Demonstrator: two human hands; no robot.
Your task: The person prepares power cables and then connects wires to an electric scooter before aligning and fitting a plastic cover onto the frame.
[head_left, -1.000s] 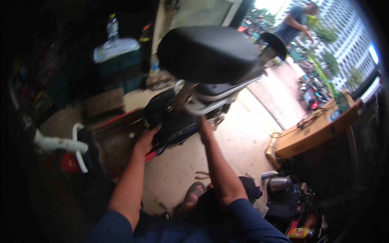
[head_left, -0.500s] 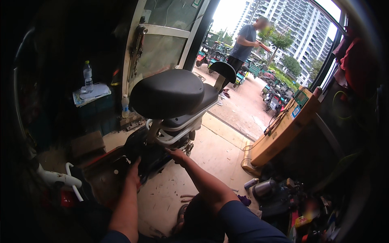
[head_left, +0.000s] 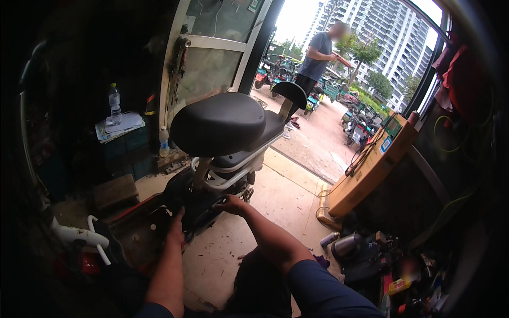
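An electric scooter with a black padded seat (head_left: 218,124) stands at the centre, its white metal rail (head_left: 233,180) curving below the seat. Beneath that rail lies a black plastic panel (head_left: 199,209), dark and partly in shadow. On the panel's near left side rests my left hand (head_left: 179,225), thumb along the top and its other fingers mostly hidden. My right hand (head_left: 231,204) grips the panel's right edge below the rail, thumb and fingers bent around it. The scooter's brownish footboard (head_left: 139,233) extends to the lower left.
A tall orange-brown box (head_left: 366,169) with a cable stands right of the doorway. Tools and a metal canister (head_left: 345,246) clutter the lower right. At left, a water bottle (head_left: 114,103) stands on papers (head_left: 124,127). Outside, a person (head_left: 316,55) stands near parked scooters.
My right hand's fingers have shifted at the panel edge, with the thumb raised a little. My dark-clothed leg now covers most of the floor where a pliers-like tool showed.
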